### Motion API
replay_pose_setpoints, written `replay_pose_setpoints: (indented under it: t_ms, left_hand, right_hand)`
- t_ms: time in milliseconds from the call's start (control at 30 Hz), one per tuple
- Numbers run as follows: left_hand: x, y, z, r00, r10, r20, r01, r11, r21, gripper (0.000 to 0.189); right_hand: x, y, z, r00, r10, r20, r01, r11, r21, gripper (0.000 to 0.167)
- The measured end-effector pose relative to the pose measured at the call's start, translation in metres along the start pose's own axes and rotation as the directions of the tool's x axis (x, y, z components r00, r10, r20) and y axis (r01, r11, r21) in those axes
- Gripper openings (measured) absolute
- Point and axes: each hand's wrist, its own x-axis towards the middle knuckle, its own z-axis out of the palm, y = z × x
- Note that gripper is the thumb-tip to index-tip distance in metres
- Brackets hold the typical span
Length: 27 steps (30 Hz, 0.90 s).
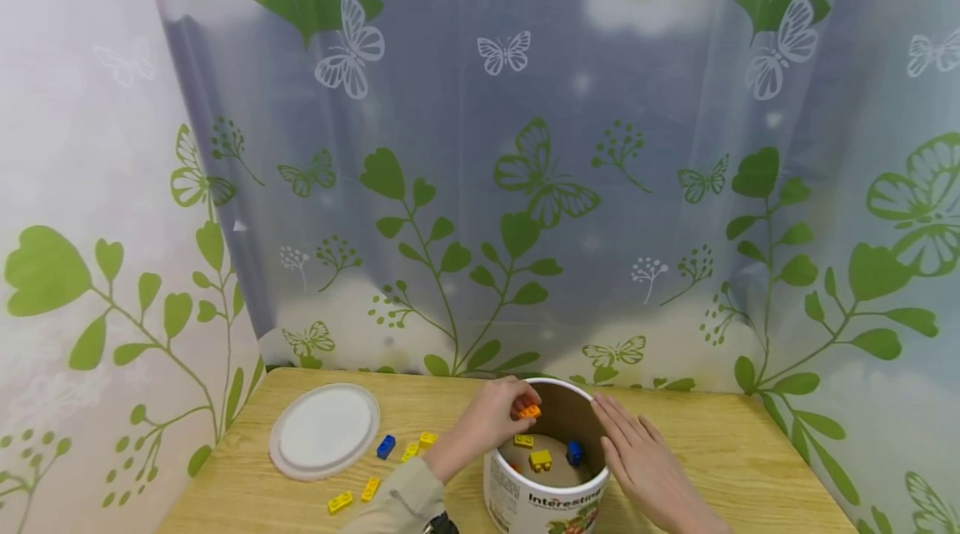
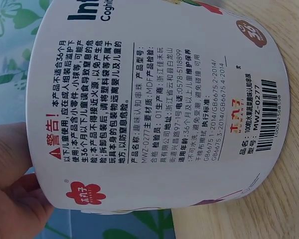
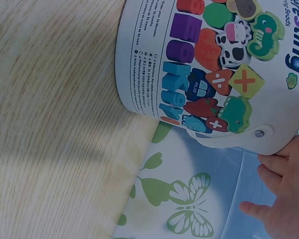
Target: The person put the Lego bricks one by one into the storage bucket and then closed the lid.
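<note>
A white round bucket (image 1: 504, 494) with a printed label stands near the table's front. My left hand (image 1: 491, 416) reaches over its left rim and pinches an orange toy brick (image 1: 529, 411) above the inside. On the bucket floor lie two yellow bricks (image 1: 540, 460), a blue brick (image 1: 574, 453) and a small orange piece partly hidden by the wall. My right hand (image 1: 643, 461) rests with straight fingers against the right rim. In the left wrist view, the bucket wall (image 2: 159, 184) hides the left fingertips; the right wrist view shows the right hand (image 3: 289, 189) beside the rim.
A white round lid (image 1: 325, 431) lies at the table's left. Between lid and bucket are a blue brick (image 1: 386, 446) and several yellow bricks (image 1: 341, 502). A patterned curtain (image 1: 465, 267) hangs behind the wooden table (image 1: 720, 434). The bucket has a white handle (image 3: 229, 142).
</note>
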Motion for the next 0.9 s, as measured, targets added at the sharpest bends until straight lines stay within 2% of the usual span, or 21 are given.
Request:
replay_pose_setpoints:
  t_ms: [133, 300, 433, 533, 667, 900]
  left_hand:
    - [0.001, 0.0, 0.002, 1.0, -0.003, 0.009, 0.003, 1.0, 0.027, 0.018]
    - [0.001, -0.001, 0.003, 1.0, 0.018, -0.022, -0.017, 0.999, 0.043, 0.02]
    - [0.0, -0.003, 0.0, 0.995, 0.045, -0.087, -0.045, 0.999, -0.004, 0.018]
    - [-0.002, -0.005, -0.005, 0.984, 0.087, -0.154, -0.096, 0.994, -0.047, 0.015]
    - [-0.005, -0.006, -0.016, 0.967, 0.114, -0.226, -0.136, 0.987, -0.084, 0.016]
    - [-0.017, -0.014, -0.033, 0.959, 0.058, -0.276, -0.087, 0.992, -0.092, 0.02]
  right_hand:
    - [0.0, 0.0, 0.0, 1.0, -0.002, -0.004, 0.002, 1.0, 0.0, 0.049]
    - [0.0, 0.0, 0.0, 1.0, -0.007, -0.015, 0.007, 1.0, -0.006, 0.049]
    - [-0.001, 0.0, 0.001, 1.0, -0.006, -0.014, 0.006, 1.0, -0.009, 0.049]
    - [-0.001, 0.0, 0.002, 1.0, -0.014, -0.027, 0.013, 1.0, -0.015, 0.049]
    - [-0.001, 0.001, 0.003, 0.997, -0.034, -0.063, 0.032, 0.999, -0.034, 0.049]
    - [-0.001, 0.001, 0.003, 0.997, -0.038, -0.065, 0.035, 0.999, -0.036, 0.05]
